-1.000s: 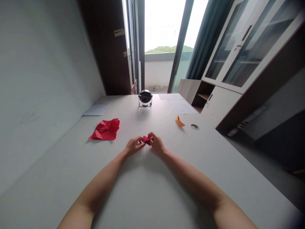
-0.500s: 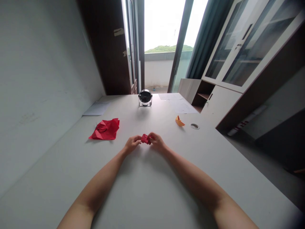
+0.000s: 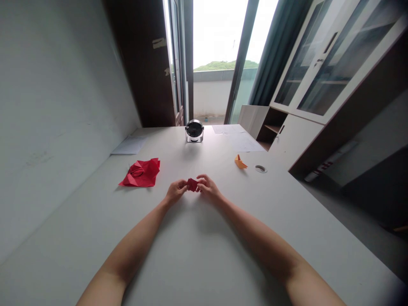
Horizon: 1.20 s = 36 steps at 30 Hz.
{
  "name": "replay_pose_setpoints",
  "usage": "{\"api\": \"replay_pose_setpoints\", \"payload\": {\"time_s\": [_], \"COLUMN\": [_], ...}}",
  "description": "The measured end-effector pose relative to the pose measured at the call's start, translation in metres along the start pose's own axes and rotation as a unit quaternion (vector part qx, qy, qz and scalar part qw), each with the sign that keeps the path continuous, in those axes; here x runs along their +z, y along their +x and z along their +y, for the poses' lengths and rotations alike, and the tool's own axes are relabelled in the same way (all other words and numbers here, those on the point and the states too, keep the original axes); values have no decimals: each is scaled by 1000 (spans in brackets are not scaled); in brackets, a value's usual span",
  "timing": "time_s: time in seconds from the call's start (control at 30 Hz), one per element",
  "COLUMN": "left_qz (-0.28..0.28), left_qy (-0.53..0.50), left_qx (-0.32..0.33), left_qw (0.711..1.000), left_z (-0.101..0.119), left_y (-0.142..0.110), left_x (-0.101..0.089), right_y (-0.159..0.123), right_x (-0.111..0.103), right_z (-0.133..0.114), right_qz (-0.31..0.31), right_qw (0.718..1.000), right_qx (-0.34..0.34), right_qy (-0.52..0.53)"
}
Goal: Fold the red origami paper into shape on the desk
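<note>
Both my hands meet at the middle of the white table (image 3: 204, 255). Between them is a small folded piece of red paper (image 3: 192, 184). My left hand (image 3: 175, 192) pinches its left side with fingers closed. My right hand (image 3: 208, 188) pinches its right side, fingers curled round it. The paper is held just above the tabletop.
A pile of crumpled red paper (image 3: 141, 173) lies to the left. A small orange folded paper figure (image 3: 240, 162) and a round cable hole (image 3: 260, 169) are to the right. A small desk fan (image 3: 194, 131) and white sheets (image 3: 244, 142) sit at the far end. Cabinets stand along the right.
The red paper has been turned and pressed more compact between my fingers, and both hands have shifted slightly further away on the table.
</note>
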<state>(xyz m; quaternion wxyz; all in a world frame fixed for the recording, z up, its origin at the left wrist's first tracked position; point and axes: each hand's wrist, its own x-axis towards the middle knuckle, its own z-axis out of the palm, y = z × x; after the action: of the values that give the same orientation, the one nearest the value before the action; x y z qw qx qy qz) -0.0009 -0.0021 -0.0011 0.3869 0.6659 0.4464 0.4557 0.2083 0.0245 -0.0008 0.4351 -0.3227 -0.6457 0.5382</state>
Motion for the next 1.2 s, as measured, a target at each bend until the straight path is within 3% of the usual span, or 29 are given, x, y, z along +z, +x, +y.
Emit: {"api": "replay_pose_setpoints", "payload": {"time_s": [0.27, 0.47, 0.8, 1.2], "left_qz": [22, 65, 33, 7], "left_qy": [128, 133, 185, 158], "left_qx": [28, 75, 92, 106], "left_qw": [991, 986, 978, 982], "left_z": [6, 9, 20, 23], "left_y": [-4, -4, -6, -5], "left_x": [0, 0, 2, 1], "right_y": [3, 0, -6, -7], "right_x": [2, 3, 5, 6], "right_z": [17, 12, -5, -9], "right_qz": [-23, -17, 18, 10], "right_qw": [984, 968, 968, 972], "right_qx": [0, -23, -97, -116], "right_qy": [-174, -250, -232, -204]}}
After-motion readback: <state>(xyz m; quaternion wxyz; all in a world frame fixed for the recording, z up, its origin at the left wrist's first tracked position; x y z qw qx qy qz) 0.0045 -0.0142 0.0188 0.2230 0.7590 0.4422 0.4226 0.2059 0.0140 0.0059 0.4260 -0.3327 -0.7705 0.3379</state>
